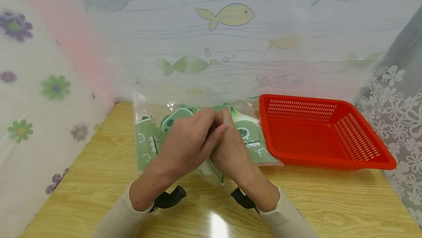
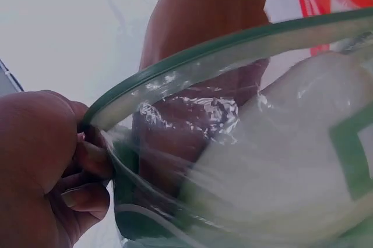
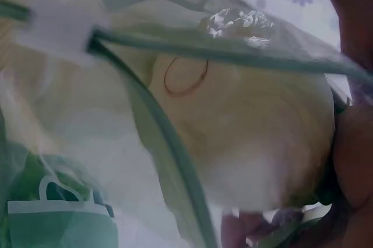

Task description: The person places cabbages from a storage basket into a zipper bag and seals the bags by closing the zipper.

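Observation:
Both hands are close together over a clear zip bag with a green zip track and green print. At the bag's mouth, my left hand pinches the zip edge; its thumb lies above my right hand in the head view. The right forearm passes behind the zip edge and shows through the plastic in the left wrist view. A pale cabbage-like vegetable lies in the bag, its round cut end facing the right wrist camera. The right fingers curl at its far, greener end, partly hidden. A white slider sits on the zip.
A red plastic basket stands to the right, its left side against the bags. More green-printed bags lie on the wooden table around the hands. Patterned curtains hang behind and at both sides.

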